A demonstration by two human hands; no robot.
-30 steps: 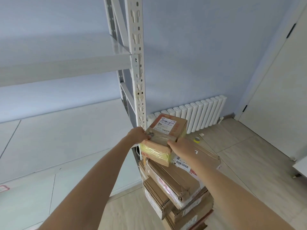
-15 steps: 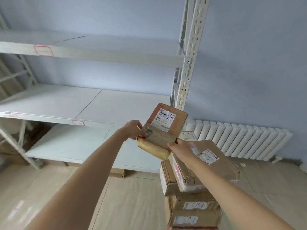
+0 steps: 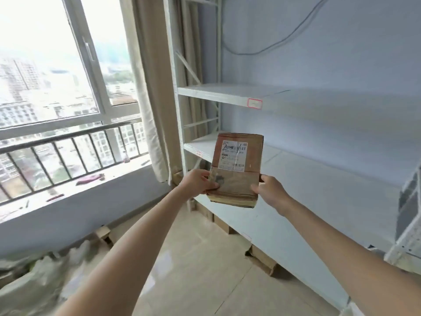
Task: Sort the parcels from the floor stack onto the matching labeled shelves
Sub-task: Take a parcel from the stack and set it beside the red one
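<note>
**Parcel up in both hands, facing the empty rack**

Going left to right here. Out at 9 to 10 o'clock there's a big window (image 3: 52,65) with a dark railing (image 3: 68,142) across it, city blocks outside, and some small bits lying on the sill, too blurry to name. A beige curtain (image 3: 155,87) hangs just right of it, around 11 o'clock.

The left hand (image 3: 199,182) comes up from 7 o'clock and grips the left edge of the cardboard parcel (image 3: 237,169), thumb curled over the front face, the other fingers hidden behind it. The parcel sits pretty much dead centre, held in the air and tipped so its white shipping label (image 3: 233,156) faces the camera; print too smeared to read properly. The right hand (image 3: 270,190) reaches in from 5 o'clock and pinches the right edge low down, thumb on the front.

Behind and to the right, 12 through 3 o'clock, is the white metal shelving rack (image 3: 182,124). The upper shelf (image 3: 227,93) has a red-bordered tag (image 3: 255,103) on its front lip, writing not legible. The middle shelf (image 3: 319,169) is right behind the parcel. Flattened cardboard (image 3: 262,261) lies on the floor under the bottom shelf.
</note>
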